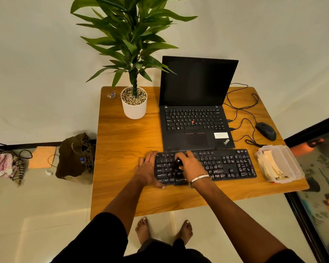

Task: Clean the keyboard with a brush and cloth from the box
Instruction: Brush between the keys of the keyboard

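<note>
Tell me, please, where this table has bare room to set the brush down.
Bare wood lies left of the laptop, between plant pot and keyboard, and along the near edge. The right side is crowded: mouse, cables, box.

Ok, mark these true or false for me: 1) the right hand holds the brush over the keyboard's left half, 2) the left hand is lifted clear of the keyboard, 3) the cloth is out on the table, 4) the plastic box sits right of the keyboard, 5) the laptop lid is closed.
1) True: the right hand grips a dark brush over the left half of the keyboard.
2) False: the left hand rests flat on the keyboard's left end.
3) False: the pale cloth lies inside the plastic box.
4) True.
5) False: the laptop stands open, screen dark.
</note>
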